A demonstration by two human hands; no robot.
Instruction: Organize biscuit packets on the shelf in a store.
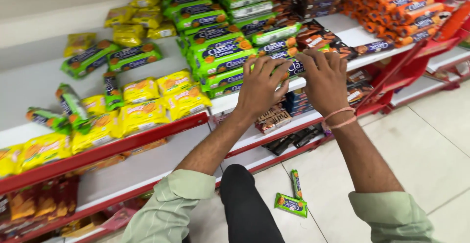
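My left hand and my right hand rest side by side at the front edge of a white shelf. Both press on a dark blue biscuit pack lying between them, fingers curled over it. Green biscuit packs are stacked just left of my left hand. Brown packs lie just behind my right hand. A pink band circles my right wrist.
Yellow snack packs and loose green packs cover the shelf's left part, above a red shelf lip. Orange packs fill the far right. Two green packs lie on the tiled floor. Lower shelves hold dark packs.
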